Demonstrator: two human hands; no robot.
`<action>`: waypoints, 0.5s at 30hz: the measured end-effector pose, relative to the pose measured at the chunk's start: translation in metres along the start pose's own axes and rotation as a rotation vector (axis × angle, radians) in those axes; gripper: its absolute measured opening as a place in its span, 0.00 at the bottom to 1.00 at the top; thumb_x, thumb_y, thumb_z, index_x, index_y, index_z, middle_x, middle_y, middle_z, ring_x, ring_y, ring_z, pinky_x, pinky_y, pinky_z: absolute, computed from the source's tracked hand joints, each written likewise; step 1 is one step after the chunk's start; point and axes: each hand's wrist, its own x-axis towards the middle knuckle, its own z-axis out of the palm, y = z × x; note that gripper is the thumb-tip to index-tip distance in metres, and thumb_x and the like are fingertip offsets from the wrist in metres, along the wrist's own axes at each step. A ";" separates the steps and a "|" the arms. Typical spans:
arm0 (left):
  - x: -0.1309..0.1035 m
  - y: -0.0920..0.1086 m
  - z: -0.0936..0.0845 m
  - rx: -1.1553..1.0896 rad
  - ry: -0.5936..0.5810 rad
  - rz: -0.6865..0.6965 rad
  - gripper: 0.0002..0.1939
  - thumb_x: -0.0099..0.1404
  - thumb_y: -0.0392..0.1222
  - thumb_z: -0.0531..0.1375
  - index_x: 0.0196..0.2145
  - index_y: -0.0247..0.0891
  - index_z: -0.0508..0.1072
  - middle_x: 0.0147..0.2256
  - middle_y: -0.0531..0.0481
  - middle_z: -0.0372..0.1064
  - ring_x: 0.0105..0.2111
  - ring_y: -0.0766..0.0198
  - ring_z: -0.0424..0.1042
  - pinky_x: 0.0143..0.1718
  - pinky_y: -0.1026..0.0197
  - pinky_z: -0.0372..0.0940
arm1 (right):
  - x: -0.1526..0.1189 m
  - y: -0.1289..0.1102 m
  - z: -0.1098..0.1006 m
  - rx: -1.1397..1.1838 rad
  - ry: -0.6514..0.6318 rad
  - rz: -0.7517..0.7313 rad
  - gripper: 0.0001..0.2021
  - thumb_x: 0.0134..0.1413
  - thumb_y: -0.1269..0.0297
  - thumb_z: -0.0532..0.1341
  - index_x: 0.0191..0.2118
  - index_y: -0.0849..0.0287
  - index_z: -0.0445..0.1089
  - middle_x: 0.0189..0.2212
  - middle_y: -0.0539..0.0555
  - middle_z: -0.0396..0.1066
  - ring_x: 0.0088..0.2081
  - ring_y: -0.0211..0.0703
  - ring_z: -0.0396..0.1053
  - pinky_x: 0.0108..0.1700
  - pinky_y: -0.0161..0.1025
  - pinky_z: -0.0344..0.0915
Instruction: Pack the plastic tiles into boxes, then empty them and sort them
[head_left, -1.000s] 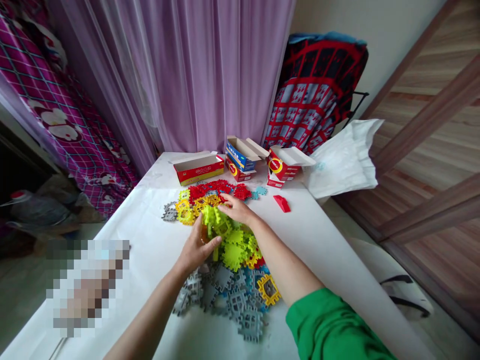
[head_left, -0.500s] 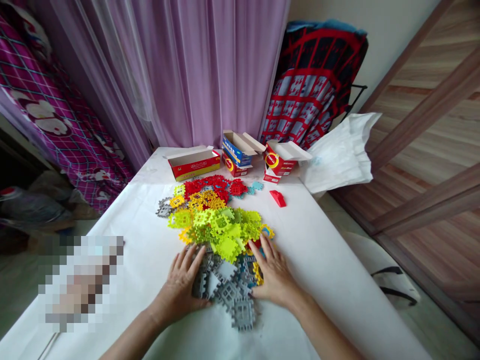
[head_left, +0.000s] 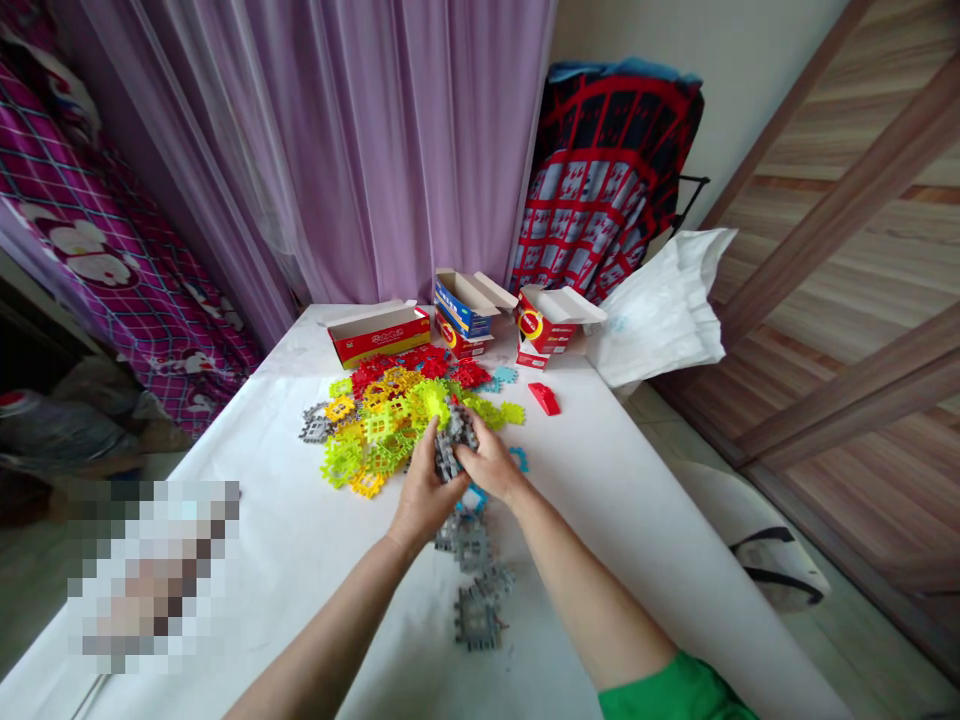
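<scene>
The desk [head_left: 315,560] is white. Toothed pieces come in lime green [head_left: 386,420], golden yellow [head_left: 367,484], red [head_left: 471,373], grey [head_left: 476,615] and light blue [head_left: 505,375]. The long box [head_left: 382,338] is red above a yellow band; another box [head_left: 463,303] is blue. The curtain [head_left: 375,150] is plain lilac, the cloth at far left [head_left: 150,300] magenta with a pale grid and white cartoon figures, the sleeve [head_left: 675,690] green.

White lettering on the red-and-yellow box [head_left: 381,344] and blue box [head_left: 463,311] — present; too blurred to read.
</scene>
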 end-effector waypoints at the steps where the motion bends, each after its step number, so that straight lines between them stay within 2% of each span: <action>1: 0.012 0.004 -0.007 -0.001 0.002 0.004 0.44 0.59 0.43 0.60 0.68 0.44 0.43 0.61 0.42 0.61 0.59 0.54 0.63 0.58 0.50 0.61 | 0.013 -0.007 -0.001 0.030 -0.015 -0.013 0.32 0.51 0.71 0.57 0.64 0.57 0.58 0.54 0.56 0.71 0.55 0.44 0.68 0.59 0.42 0.63; 4: 0.044 0.008 -0.035 0.087 0.031 0.007 0.44 0.61 0.48 0.60 0.68 0.41 0.42 0.60 0.39 0.62 0.56 0.54 0.66 0.55 0.51 0.63 | 0.044 -0.020 -0.013 0.010 -0.035 0.004 0.29 0.55 0.64 0.59 0.64 0.57 0.58 0.53 0.57 0.71 0.55 0.45 0.68 0.58 0.43 0.64; 6: 0.054 0.002 -0.054 0.213 0.009 0.003 0.44 0.61 0.53 0.61 0.67 0.38 0.46 0.63 0.37 0.58 0.61 0.52 0.61 0.58 0.52 0.61 | 0.044 -0.021 -0.025 -0.119 -0.008 0.054 0.31 0.56 0.59 0.60 0.64 0.58 0.58 0.57 0.60 0.68 0.58 0.49 0.66 0.59 0.47 0.63; 7: 0.054 -0.004 -0.062 0.245 -0.001 -0.005 0.44 0.60 0.55 0.61 0.67 0.38 0.49 0.64 0.37 0.56 0.62 0.52 0.59 0.59 0.52 0.59 | 0.034 -0.019 -0.031 -0.199 -0.010 0.061 0.31 0.55 0.56 0.61 0.64 0.58 0.58 0.59 0.62 0.65 0.59 0.51 0.64 0.59 0.49 0.62; 8: 0.052 -0.011 -0.071 0.279 -0.008 -0.017 0.43 0.59 0.56 0.61 0.66 0.38 0.51 0.64 0.37 0.56 0.62 0.52 0.59 0.59 0.52 0.59 | 0.018 -0.017 -0.037 -0.267 -0.049 0.030 0.31 0.56 0.54 0.61 0.64 0.56 0.58 0.60 0.62 0.63 0.61 0.52 0.62 0.60 0.50 0.60; 10: 0.044 -0.031 -0.091 0.361 -0.003 -0.047 0.40 0.59 0.59 0.59 0.64 0.37 0.57 0.63 0.38 0.58 0.63 0.51 0.57 0.61 0.50 0.56 | -0.030 -0.009 -0.048 -0.379 -0.231 -0.095 0.33 0.56 0.47 0.59 0.64 0.56 0.59 0.63 0.63 0.58 0.64 0.54 0.56 0.63 0.54 0.56; 13: 0.034 -0.065 -0.127 0.513 0.062 -0.114 0.37 0.61 0.60 0.56 0.61 0.35 0.61 0.63 0.34 0.56 0.62 0.47 0.57 0.61 0.46 0.55 | -0.109 0.009 -0.059 -0.528 -0.565 -0.300 0.46 0.43 0.34 0.63 0.65 0.52 0.57 0.67 0.65 0.49 0.66 0.63 0.50 0.63 0.59 0.53; 15: 0.038 -0.086 -0.150 0.618 0.129 -0.171 0.35 0.63 0.59 0.53 0.61 0.36 0.61 0.64 0.32 0.54 0.63 0.42 0.56 0.60 0.39 0.54 | -0.143 0.024 -0.059 -0.596 -0.658 -0.427 0.48 0.41 0.32 0.63 0.66 0.48 0.54 0.68 0.64 0.45 0.66 0.64 0.48 0.62 0.62 0.52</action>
